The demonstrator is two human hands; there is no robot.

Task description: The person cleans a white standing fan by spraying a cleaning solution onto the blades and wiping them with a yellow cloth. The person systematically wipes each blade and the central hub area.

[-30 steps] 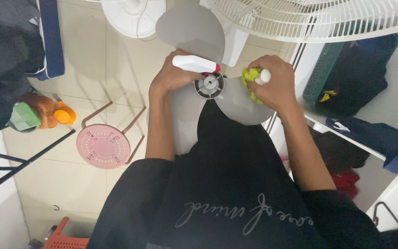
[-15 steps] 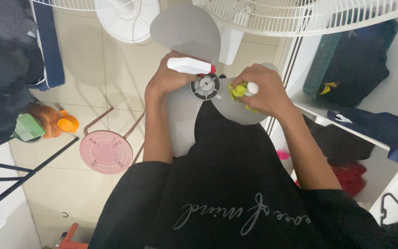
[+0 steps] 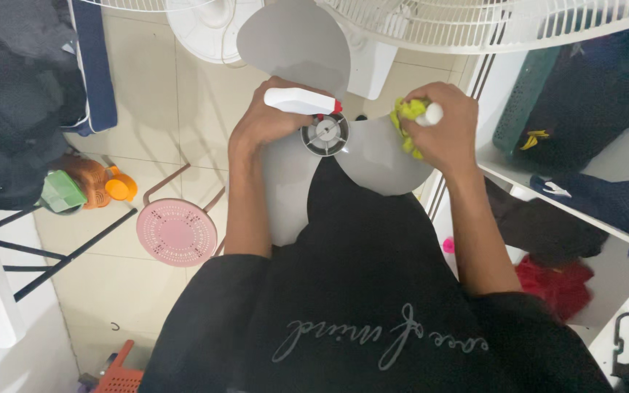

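While the left hand point(image 3: 260, 120) grips a half-hidden spray bottle point(image 3: 300, 101), the right hand point(image 3: 442, 131) clutches a yellow cloth point(image 3: 407, 116).

Below and left of your fingers, a pink round stool point(image 3: 176, 231) is standing on the tiled floor point(image 3: 147, 94). Farther left an orange jug point(image 3: 103, 185) is sitting; a white fan grille point(image 3: 489, 25) is hanging above them.

Being gripped in the fingers of the left hand point(image 3: 269, 122): white spray bottle point(image 3: 296, 101), red nozzle. Sitting well left of them: orange container point(image 3: 100, 185).
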